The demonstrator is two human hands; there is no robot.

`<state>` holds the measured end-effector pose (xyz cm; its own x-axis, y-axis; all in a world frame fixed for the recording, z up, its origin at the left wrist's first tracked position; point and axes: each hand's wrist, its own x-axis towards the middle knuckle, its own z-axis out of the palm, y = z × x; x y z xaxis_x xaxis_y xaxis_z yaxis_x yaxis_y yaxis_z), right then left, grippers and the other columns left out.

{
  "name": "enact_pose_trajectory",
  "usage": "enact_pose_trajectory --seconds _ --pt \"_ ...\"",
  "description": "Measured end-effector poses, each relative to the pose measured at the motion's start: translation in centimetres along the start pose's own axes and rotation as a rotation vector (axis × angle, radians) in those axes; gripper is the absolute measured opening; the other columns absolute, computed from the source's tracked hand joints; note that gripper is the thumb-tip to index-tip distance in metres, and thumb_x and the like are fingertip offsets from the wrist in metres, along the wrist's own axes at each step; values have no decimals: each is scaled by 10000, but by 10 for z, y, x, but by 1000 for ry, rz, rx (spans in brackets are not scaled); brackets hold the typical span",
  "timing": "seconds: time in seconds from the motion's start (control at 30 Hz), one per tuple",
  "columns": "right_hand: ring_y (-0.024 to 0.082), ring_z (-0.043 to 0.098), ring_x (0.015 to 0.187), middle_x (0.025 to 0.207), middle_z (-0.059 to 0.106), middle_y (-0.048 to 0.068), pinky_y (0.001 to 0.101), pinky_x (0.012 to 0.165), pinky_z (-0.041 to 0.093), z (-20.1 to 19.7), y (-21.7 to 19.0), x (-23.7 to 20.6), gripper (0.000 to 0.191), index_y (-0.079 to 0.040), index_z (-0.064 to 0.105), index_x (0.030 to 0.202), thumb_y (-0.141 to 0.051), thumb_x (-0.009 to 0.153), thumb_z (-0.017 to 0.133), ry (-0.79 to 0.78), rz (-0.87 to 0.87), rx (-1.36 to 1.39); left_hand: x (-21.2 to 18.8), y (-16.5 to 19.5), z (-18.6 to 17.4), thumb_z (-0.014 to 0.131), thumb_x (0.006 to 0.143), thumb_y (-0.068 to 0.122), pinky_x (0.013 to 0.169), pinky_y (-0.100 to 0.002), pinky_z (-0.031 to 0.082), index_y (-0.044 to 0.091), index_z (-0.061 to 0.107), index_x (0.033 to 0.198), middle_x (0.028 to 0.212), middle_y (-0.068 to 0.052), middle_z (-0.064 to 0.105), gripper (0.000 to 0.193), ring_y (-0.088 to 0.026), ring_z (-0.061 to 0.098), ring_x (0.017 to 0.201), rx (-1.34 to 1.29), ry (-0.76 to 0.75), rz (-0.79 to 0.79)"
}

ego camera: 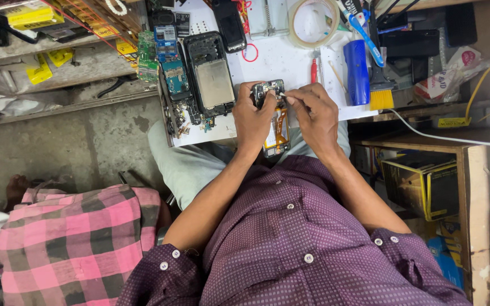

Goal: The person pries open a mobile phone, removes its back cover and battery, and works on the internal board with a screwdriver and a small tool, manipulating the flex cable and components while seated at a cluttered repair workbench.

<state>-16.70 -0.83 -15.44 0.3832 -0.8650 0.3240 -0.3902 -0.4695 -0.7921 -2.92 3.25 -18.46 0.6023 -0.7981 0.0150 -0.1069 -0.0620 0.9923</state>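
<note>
Left hand [252, 116] grips opened phone [274, 116]; right hand [315, 116] pinches thin tool.

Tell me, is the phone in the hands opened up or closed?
Opened up. The phone has no back cover: its circuit parts and an orange strip show. The left hand holds it while the right hand works on its top.

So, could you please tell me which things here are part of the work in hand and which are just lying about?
In hand:
left hand
right hand
opened phone

Lying about:
tape roll
blue brush
circuit boards
phone frame
</note>
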Motion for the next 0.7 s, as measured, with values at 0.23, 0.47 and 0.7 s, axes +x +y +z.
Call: enact_pose_trajectory --seconds 0.23,0.47,0.7 --pt "182 622 761 959 662 91 306 666 483 1 0 1 146 -21 764 1099 18 959 748 -10 -20 -38 0 0 -1 695 941 130 650 -263 550 -5 622 1054 828 -59 714 192 -78 673 712 -34 -37 -44" --pt "203 630 759 962 662 104 321 668 493 1 2 1 159 -20 758 1114 28 963 742 -17 -45 -69 -1 1 1 703 929 124 625 -267 540 -10 628 1053 814 -61 707 197 -75 650 691 -28 -22 -36" --pt "251 738 927 1021 668 137 336 794 600 0 7 -1 320 25 720 1188 160 908 643 -47 -181 -85 1 1 1 701 928 121 616 -265 534 -10 629 1051 816 -62 709 192 -75 644 681 -22 -28 -40"
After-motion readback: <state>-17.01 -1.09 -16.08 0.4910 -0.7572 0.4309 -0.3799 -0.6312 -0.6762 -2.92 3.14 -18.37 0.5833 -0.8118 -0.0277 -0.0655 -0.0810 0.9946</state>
